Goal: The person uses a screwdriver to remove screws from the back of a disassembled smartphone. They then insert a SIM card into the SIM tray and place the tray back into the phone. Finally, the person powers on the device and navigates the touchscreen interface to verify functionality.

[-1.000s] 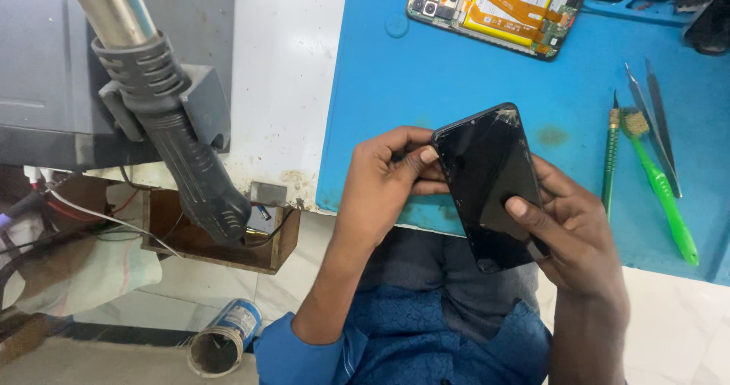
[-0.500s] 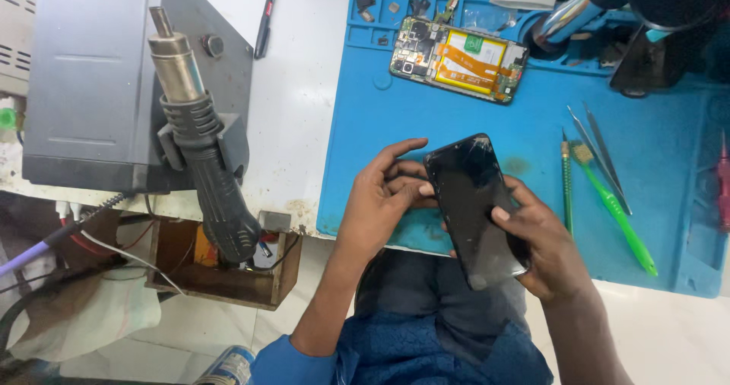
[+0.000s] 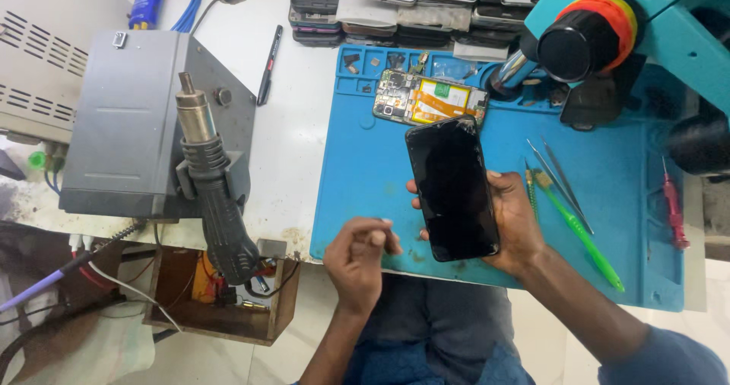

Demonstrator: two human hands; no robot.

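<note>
My right hand (image 3: 517, 225) gripping the black phone (image 3: 452, 189) over the blue mat (image 3: 365, 164), my left hand (image 3: 357, 259) loosely curled, holding nothing

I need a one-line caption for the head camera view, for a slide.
Right hand holds a black cracked-glass smartphone above a blue silicone repair mat; left hand loosely curled, empty, beside it.

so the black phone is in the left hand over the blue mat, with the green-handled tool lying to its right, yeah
Not quite: the head view shows the black phone held in the right hand, not the left. The left hand is off it, loosely closed beside it. The rest holds: it is over the blue mat, with the green-handled tool lying to its right.
</note>
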